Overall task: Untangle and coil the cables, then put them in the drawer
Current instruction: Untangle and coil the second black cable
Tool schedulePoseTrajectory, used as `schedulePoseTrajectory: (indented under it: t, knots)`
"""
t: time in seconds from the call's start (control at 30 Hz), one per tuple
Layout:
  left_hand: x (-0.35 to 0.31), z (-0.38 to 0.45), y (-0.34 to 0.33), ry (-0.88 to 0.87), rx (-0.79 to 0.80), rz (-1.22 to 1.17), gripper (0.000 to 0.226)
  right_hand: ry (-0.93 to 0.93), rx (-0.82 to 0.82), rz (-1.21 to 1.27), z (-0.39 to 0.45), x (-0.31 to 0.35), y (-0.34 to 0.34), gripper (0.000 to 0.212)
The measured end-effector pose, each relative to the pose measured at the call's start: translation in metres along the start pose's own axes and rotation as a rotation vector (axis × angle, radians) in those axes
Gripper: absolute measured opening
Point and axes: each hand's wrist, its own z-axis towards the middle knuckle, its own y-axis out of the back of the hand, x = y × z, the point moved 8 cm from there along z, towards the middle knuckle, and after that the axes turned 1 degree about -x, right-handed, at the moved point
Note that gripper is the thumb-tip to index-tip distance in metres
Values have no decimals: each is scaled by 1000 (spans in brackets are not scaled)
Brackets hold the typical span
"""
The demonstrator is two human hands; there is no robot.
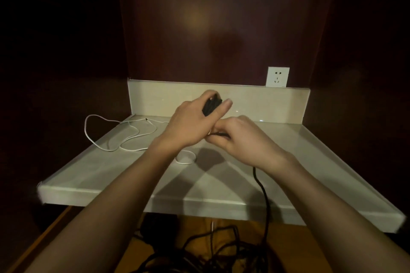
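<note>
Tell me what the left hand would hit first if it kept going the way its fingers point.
Probably the pale backsplash at the rear of the counter. The left hand, gripping a black cable coil, points up and away toward it, with nothing visible between. Depth is hard to judge from this view.

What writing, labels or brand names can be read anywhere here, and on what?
None can be read.
Wall socket: a tiny dark mark at its lower right corner, too small and blurred to read.
Black cable, white cable, pale counter: no print shows on them.
</note>
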Motion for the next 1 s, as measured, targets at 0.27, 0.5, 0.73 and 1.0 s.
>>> schedulePoseTrajectory:
  t: [0.27, 0.5, 0.73, 1.0]
  knots:
    - [-6, -40, -29, 272, 706, -602, 83, 167, -213, -5, 7, 17, 43, 47]
    - [-24, -75, -40, 198, 1232, -760, 76, 6, 246, 240, 18, 14, 23, 31]
    - [-17, -61, -22, 273, 823, -1197, 39, -22, 127, 861, 13, 2, 38, 18]
    - [6, -46, -26, 554, 57, -1305, 49, -175, -659, 561, -4, -23, 26, 19]
